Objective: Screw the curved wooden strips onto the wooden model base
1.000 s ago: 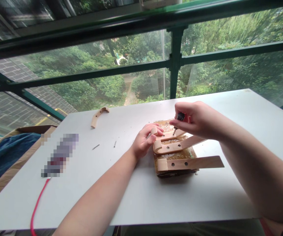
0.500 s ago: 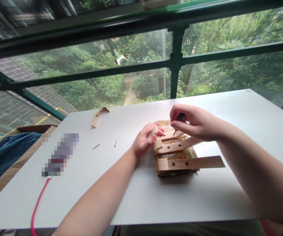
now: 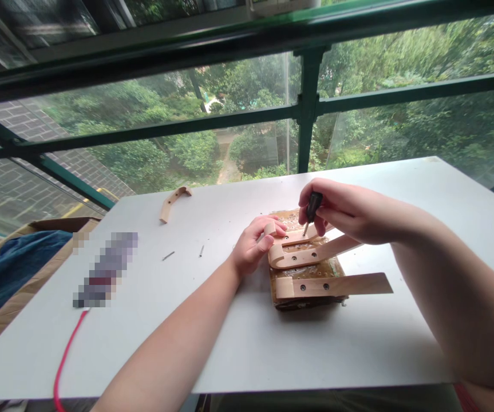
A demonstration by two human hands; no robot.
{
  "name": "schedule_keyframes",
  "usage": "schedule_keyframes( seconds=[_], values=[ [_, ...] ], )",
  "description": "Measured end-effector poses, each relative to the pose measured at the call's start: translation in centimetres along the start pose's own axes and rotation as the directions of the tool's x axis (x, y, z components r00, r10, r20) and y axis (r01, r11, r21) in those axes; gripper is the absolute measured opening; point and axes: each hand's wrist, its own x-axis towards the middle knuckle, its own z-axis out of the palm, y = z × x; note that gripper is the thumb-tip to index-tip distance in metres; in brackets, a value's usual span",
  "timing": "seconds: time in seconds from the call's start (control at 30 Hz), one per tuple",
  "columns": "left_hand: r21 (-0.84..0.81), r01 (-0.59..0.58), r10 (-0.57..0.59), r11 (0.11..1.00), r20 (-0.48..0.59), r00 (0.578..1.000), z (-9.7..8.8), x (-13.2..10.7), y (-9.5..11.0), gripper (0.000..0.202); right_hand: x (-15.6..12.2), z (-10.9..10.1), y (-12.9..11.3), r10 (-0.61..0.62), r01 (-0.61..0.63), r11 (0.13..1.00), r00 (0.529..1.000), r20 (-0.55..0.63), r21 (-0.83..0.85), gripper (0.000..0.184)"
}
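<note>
My right hand (image 3: 336, 209) is closed round the black handle of a screwdriver (image 3: 314, 207), its shaft tilted and its tip on a screw in the farthest wooden hook (image 3: 292, 237). With thumb and fingers, my left hand (image 3: 255, 243) grips the curled left end of that same hook. Nearer to me, a second wooden hook (image 3: 302, 257) and a third wooden hook (image 3: 336, 285) lie across the brown, tape-wrapped block (image 3: 311, 303), each with two dark screw heads showing. The right end of the farthest hook is partly hidden by my right hand.
A loose wooden hook (image 3: 172, 203) lies at the table's far left. Two screws (image 3: 201, 250) rest left of my left hand. A blurred-out object with a red cord (image 3: 67, 349) is on the white table (image 3: 238, 355). A cardboard box (image 3: 23, 297) with blue cloth stands at left.
My right hand has shifted slightly and its fingers have turned on the screwdriver, so more of the black handle shows. The left hand and the block have stayed put.
</note>
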Motion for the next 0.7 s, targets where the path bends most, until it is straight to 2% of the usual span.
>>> schedule_keyframes(
  seconds=[0.1,0.3,0.47,0.57,0.7],
  values=[
    [0.009,0.008,-0.008,1.0,0.0,1.0,0.0,0.0,0.1,0.036,0.0,-0.1,-0.3,0.0,0.001,0.998,1.0,0.003,-0.066,0.019],
    [0.003,0.011,-0.011,1.0,-0.002,1.0,0.0,0.0,0.3,0.034,0.1,-0.1,-0.6,-0.023,-0.001,0.971,0.995,-0.097,-0.24,0.01],
    [0.002,0.015,-0.015,1.0,-0.004,1.0,0.0,0.0,0.3,0.035,0.3,0.3,-0.3,-0.059,0.005,0.935,0.988,-0.145,-0.354,0.022],
    [0.015,0.033,-0.033,0.999,0.001,0.999,0.0,0.1,0.4,0.038,0.5,0.5,0.1,-0.064,0.001,0.934,0.984,-0.165,-0.358,0.023],
    [0.023,0.038,-0.038,0.999,0.005,0.999,-0.1,0.1,0.5,0.039,0.6,0.6,0.4,-0.061,-0.004,0.943,0.981,-0.186,-0.331,0.013]
  ],
)
